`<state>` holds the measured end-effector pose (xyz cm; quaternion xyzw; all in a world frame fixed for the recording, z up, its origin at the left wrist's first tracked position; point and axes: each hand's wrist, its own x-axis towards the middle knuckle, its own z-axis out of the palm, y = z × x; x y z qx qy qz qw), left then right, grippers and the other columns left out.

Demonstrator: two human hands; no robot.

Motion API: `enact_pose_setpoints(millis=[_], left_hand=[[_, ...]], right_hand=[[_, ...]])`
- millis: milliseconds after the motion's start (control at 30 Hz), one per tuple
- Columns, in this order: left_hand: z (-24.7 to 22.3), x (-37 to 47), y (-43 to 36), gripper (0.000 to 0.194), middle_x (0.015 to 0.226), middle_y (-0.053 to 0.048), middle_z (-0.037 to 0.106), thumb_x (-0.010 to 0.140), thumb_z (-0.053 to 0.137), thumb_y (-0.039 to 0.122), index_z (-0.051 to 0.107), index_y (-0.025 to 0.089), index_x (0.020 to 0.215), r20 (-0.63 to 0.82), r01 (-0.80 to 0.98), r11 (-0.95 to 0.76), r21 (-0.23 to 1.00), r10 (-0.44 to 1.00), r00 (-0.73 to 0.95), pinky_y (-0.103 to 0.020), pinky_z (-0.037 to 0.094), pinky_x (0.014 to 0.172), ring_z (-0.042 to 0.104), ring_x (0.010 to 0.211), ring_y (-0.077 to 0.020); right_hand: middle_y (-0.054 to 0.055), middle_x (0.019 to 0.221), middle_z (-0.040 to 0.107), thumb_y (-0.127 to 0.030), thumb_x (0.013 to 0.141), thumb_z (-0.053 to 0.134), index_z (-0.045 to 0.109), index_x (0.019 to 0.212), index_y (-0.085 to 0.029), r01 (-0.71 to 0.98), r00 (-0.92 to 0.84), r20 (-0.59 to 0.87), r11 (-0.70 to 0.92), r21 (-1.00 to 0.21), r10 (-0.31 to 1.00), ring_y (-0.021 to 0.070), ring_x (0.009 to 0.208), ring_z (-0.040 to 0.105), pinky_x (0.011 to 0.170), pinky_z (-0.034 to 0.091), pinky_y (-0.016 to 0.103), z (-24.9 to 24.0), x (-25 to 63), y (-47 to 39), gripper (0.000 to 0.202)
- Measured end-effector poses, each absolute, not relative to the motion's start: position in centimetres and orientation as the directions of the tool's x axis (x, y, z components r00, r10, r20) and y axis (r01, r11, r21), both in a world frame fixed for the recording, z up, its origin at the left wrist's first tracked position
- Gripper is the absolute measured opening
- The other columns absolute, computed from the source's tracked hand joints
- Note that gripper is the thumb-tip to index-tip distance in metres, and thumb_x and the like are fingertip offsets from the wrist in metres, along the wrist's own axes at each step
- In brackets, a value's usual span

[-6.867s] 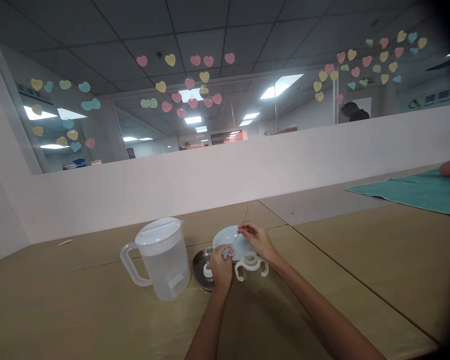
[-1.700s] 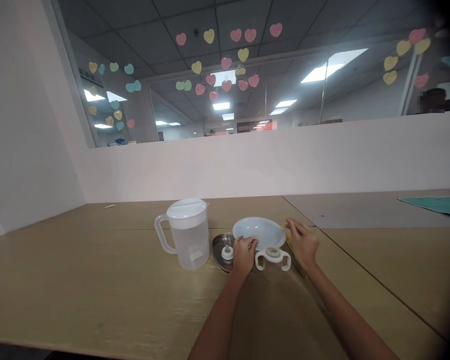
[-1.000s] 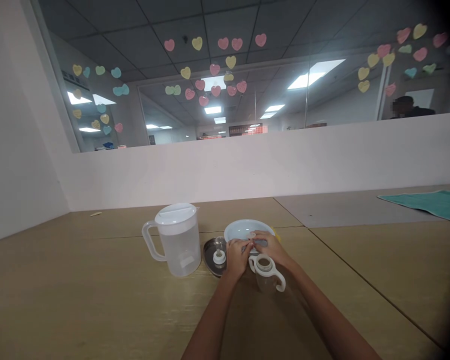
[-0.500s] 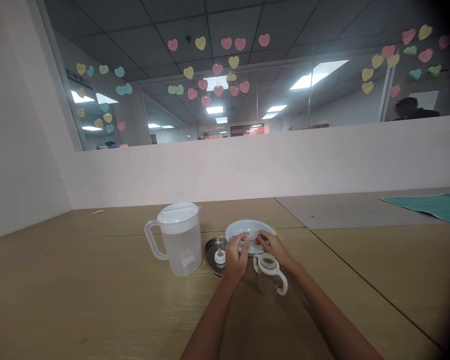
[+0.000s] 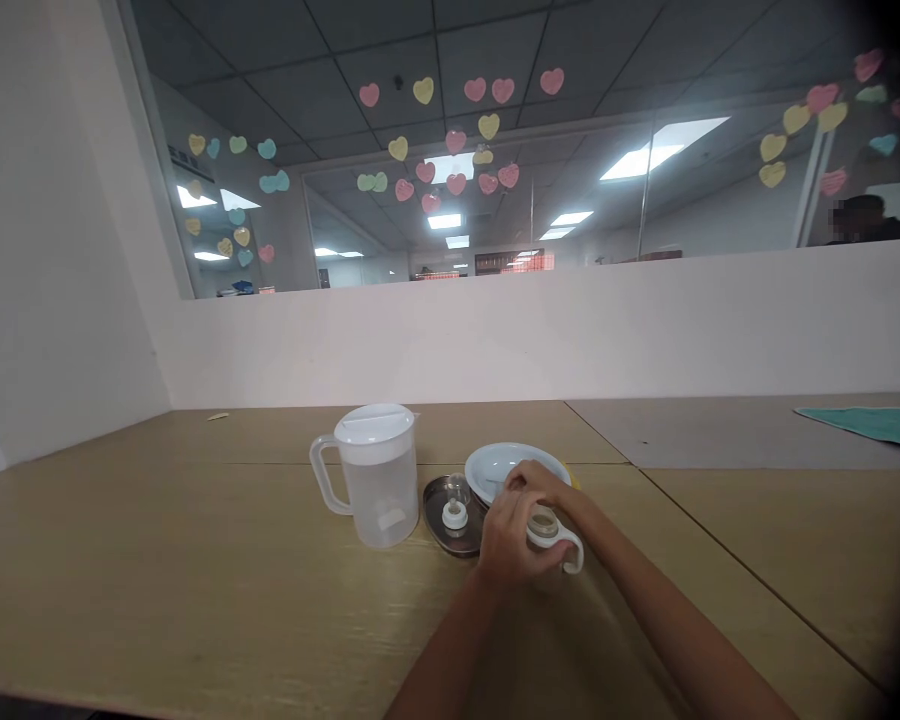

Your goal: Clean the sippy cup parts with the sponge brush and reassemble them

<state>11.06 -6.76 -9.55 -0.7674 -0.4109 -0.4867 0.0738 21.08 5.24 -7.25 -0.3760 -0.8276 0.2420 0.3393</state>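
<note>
My left hand (image 5: 511, 535) is curled round the near-left side of a clear bottle with a white two-handled ring (image 5: 572, 545), its thumb by the right handle. Just beyond, my right hand (image 5: 538, 482) is bent over the near rim of a white bowl (image 5: 495, 463), fingers pressed together; whatever they hold is hidden. To the left, a metal tray (image 5: 439, 532) bears a white ring with a clear teat (image 5: 454, 514) and a small clear cap. A lidded clear pitcher (image 5: 381, 490) stands left of the tray.
A teal cloth (image 5: 870, 425) lies at the far right on a grey mat (image 5: 690, 430). Behind the table (image 5: 232, 560) rises a white wall with a window bearing heart-shaped notes (image 5: 455, 142). Through it, a person's head (image 5: 862, 215) shows at the right.
My left hand has moved down and right from the bowl onto the bottle. My right hand has turned over and come nearer the bowl's rim. The view has shifted slightly left.
</note>
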Motion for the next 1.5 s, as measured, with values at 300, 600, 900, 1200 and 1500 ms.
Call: enact_pose_setpoints(millis=[300, 600, 900, 1200, 1500], left_hand=[[-10.6, 11.4, -6.2, 0.058, 0.092, -0.007, 0.06, 0.057, 0.072, 0.048, 0.052, 0.021, 0.104, 0.788, 0.757, -0.447, 0.478, 0.598, -0.145, -0.036, 0.043, 0.08, 0.056, 0.086, -0.0241], [-10.7, 11.5, -6.0, 0.054, 0.088, -0.004, 0.057, 0.058, 0.073, 0.043, 0.05, 0.019, 0.1, 0.818, 0.797, -0.409, 0.443, 0.548, -0.174, -0.035, 0.043, 0.077, 0.055, 0.084, -0.0211], [-10.6, 11.6, -6.0, 0.053, 0.088, -0.005, 0.059, 0.056, 0.073, 0.043, 0.052, 0.018, 0.098, 0.828, 0.815, -0.393, 0.426, 0.532, -0.176, -0.034, 0.043, 0.073, 0.055, 0.081, -0.0211], [-10.8, 11.5, -5.9, 0.056, 0.092, -0.005, 0.059, 0.056, 0.073, 0.043, 0.049, 0.019, 0.101, 0.811, 0.799, -0.4, 0.45, 0.557, -0.178, -0.035, 0.044, 0.075, 0.055, 0.084, -0.0221], [-10.3, 11.1, -6.2, 0.058, 0.089, -0.007, 0.06, 0.062, 0.067, 0.047, 0.048, 0.017, 0.108, 0.86, 0.846, -0.426, 0.321, 0.505, -0.072, -0.036, 0.044, 0.073, 0.056, 0.082, -0.0228]], right_hand=[[0.008, 0.081, 0.066, -0.043, 0.077, 0.054, 0.059, 0.094, -0.012, -0.054, 0.141, 0.648, 0.66, -0.749, 0.748, 0.0145, 0.058, 0.061, 0.061, 0.052, 0.031, -3.2, 21.7, 2.4, 0.036], [0.009, 0.083, 0.068, -0.046, 0.07, 0.064, 0.059, 0.093, -0.015, -0.164, 0.054, 0.526, 0.527, -0.834, 0.849, 0.0152, 0.056, 0.062, 0.054, 0.053, 0.028, -5.3, 23.5, -1.0, 0.039], [0.008, 0.083, 0.068, -0.047, 0.071, 0.062, 0.058, 0.093, -0.016, -0.193, 0.12, 0.519, 0.532, -0.824, 0.847, 0.0174, 0.061, 0.065, 0.058, 0.056, 0.031, -5.0, 22.1, -2.1, 0.039], [0.008, 0.091, 0.067, -0.045, 0.073, 0.062, 0.057, 0.093, -0.017, -0.187, 0.141, 0.533, 0.551, -0.813, 0.834, 0.0169, 0.065, 0.065, 0.06, 0.056, 0.03, -5.8, 22.6, -1.9, 0.036], [0.005, 0.08, 0.067, -0.033, 0.074, 0.058, 0.057, 0.081, -0.018, -0.018, -0.03, 0.621, 0.621, -0.784, 0.783, 0.0187, 0.079, 0.064, 0.074, 0.051, 0.029, -7.2, 22.5, -2.2, 0.017]])
